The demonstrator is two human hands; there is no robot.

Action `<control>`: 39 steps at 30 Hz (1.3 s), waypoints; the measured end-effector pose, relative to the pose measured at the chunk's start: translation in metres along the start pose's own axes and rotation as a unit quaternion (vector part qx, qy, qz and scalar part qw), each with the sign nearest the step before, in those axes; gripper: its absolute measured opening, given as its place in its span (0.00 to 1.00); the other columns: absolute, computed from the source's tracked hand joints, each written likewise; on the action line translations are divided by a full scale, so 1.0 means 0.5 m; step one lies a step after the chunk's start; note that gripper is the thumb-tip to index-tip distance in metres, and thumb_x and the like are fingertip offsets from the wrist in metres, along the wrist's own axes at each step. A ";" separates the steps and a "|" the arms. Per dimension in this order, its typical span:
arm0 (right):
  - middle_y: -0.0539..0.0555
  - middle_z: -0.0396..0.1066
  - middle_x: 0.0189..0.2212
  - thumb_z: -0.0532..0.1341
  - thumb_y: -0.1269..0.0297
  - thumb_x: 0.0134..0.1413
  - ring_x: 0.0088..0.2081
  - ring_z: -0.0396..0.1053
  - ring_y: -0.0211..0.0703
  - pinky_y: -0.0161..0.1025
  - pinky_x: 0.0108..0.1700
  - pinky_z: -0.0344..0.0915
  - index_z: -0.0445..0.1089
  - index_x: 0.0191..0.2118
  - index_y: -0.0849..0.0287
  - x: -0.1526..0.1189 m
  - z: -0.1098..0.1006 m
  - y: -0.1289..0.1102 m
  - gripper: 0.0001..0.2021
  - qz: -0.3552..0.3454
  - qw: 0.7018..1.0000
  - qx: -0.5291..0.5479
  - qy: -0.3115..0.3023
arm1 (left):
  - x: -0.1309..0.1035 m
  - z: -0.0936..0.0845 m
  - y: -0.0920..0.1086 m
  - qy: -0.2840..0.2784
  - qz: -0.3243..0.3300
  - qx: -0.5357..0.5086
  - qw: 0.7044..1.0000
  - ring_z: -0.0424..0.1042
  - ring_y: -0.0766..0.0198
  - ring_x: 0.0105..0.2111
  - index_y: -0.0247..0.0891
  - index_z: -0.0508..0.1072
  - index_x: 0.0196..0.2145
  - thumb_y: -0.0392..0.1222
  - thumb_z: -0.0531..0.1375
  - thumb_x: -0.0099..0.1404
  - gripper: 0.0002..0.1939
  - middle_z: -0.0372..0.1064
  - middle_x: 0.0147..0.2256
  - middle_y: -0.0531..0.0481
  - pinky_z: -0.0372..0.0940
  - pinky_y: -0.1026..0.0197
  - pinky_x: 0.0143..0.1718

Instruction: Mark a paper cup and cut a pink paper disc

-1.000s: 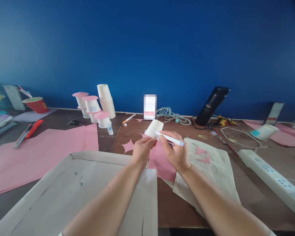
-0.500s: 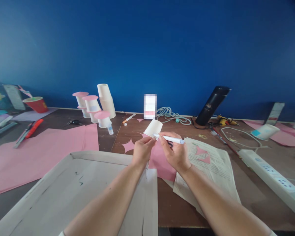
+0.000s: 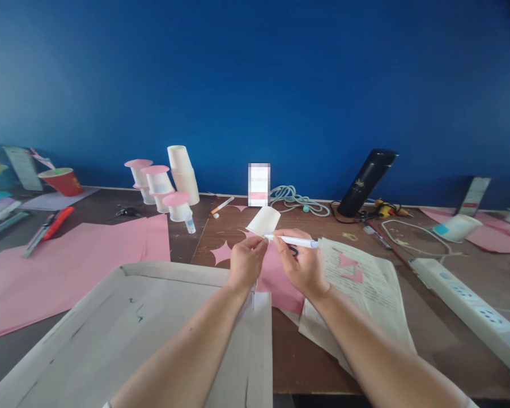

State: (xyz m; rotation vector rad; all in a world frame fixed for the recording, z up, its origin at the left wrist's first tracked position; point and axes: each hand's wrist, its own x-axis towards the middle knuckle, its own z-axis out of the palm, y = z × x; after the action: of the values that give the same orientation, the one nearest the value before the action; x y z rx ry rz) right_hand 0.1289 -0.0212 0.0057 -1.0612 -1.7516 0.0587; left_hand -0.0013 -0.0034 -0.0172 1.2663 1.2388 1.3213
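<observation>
A: Item one. We have the left hand (image 3: 245,262) raised above the surface (image 3: 221,226), fingers pinched on the lower edge of the white paper cup (image 3: 264,220). The cup lies on its side in the air, its open end turned toward the blue wall (image 3: 255,79).

B: Confirmed. We have the right hand (image 3: 302,264) just right of the cup, fingers closed around a white marker (image 3: 292,241). The marker lies nearly level, and its tip meets the cup's near edge beside the left thumb.

A: Position of the cup relative to fixed items?

B: We place the cup above the pink paper sheet (image 3: 276,275) that shows between the two hands. A pink star cutout (image 3: 223,253) lies to the left of the cup. Beyond the cup, against the wall, stands a small upright card (image 3: 259,184), blurred.

A: Surrounding items, taking the cup as reference. Far left: a group of white cups with pink discs (image 3: 159,184) on top, and a wide pink sheet (image 3: 68,260). Nearer to us than the cup: a grey cardboard tray (image 3: 123,328).

B: Right of the cup: printed pages (image 3: 365,289) under the right forearm, a white power strip (image 3: 467,300) and a leaning black flask (image 3: 368,181).
</observation>
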 end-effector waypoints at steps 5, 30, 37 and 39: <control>0.54 0.75 0.36 0.57 0.64 0.60 0.39 0.72 0.45 0.45 0.43 0.68 0.71 0.39 0.56 -0.001 0.001 0.000 0.06 0.006 1.000 -0.001 0.025 | -0.001 -0.003 0.005 -0.007 -0.015 -0.019 1.000 0.58 0.68 0.24 0.37 0.73 0.21 0.49 0.61 0.55 0.13 0.63 0.21 0.55 0.51 0.64 0.27; 0.56 0.76 0.37 0.57 0.63 0.60 0.40 0.74 0.47 0.45 0.42 0.69 0.71 0.40 0.57 -0.001 0.002 0.019 0.08 0.023 0.998 -0.030 0.053 | 0.001 -0.006 0.002 -0.002 -0.034 -0.043 0.998 0.61 0.66 0.25 0.37 0.76 0.23 0.51 0.62 0.53 0.13 0.68 0.23 0.52 0.53 0.64 0.28; 0.56 0.76 0.37 0.57 0.63 0.60 0.41 0.73 0.48 0.45 0.43 0.69 0.71 0.39 0.56 0.000 0.003 0.020 0.07 0.026 0.997 -0.038 0.057 | 0.000 -0.006 0.002 -0.006 -0.034 -0.038 0.999 0.62 0.66 0.25 0.37 0.77 0.24 0.50 0.62 0.54 0.13 0.69 0.24 0.51 0.54 0.63 0.28; 0.56 0.76 0.36 0.57 0.64 0.60 0.41 0.73 0.48 0.46 0.43 0.69 0.71 0.39 0.57 0.001 0.002 0.020 0.07 0.029 0.997 -0.040 0.060 | 0.000 -0.006 0.002 -0.007 -0.032 -0.037 0.999 0.62 0.66 0.25 0.37 0.77 0.24 0.50 0.61 0.54 0.13 0.69 0.24 0.51 0.54 0.64 0.28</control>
State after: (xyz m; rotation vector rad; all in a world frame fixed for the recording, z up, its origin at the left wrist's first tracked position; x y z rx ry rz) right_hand 0.1343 -0.0145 0.0009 -1.1497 -1.6261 -0.0380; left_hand -0.0045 -0.0037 -0.0161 1.1739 1.1998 1.2981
